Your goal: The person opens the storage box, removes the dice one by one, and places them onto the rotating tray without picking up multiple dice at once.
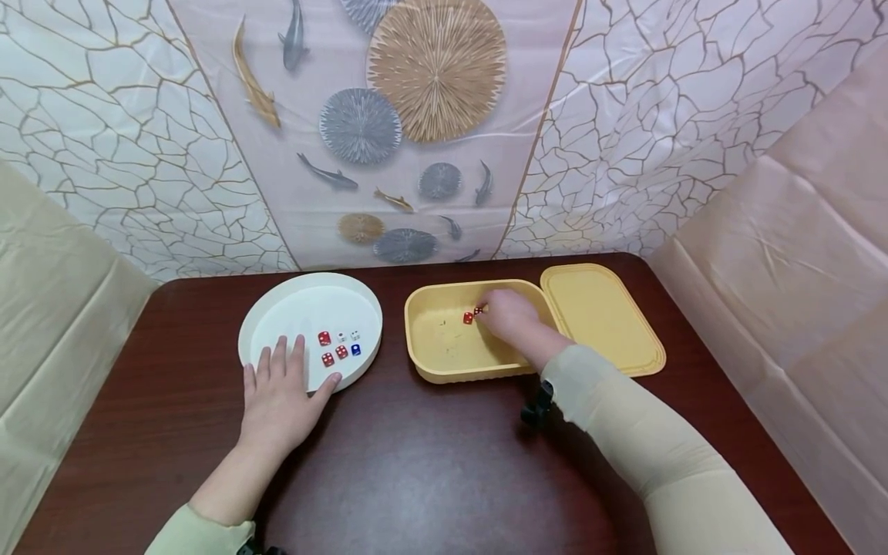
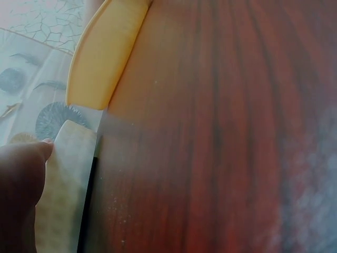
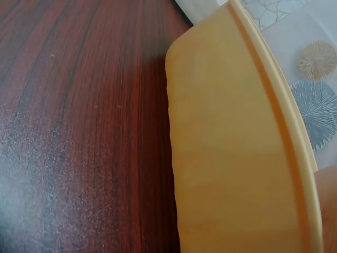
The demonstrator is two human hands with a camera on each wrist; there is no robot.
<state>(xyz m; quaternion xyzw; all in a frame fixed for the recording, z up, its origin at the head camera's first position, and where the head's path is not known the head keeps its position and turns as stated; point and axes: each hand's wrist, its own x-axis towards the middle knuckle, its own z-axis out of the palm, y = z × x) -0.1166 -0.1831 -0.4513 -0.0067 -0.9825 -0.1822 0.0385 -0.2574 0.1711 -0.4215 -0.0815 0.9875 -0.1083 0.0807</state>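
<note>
In the head view my right hand reaches down into the yellow box, its fingertips pinching a dark-red die. Beside that lies another red die on the box floor. My left hand is spread over the near-left edge of the round white tray, fingers extended and thumb along the rim. Several dice sit in the tray to the right of those fingers: red ones, white ones and a blue die. The right wrist view mostly shows the box wall, which hides the fingertips.
A flat yellow lid lies on the dark wooden table, against the right side of the box. Patterned cloth hangs behind the table, and plain beige cloth borders it at the right.
</note>
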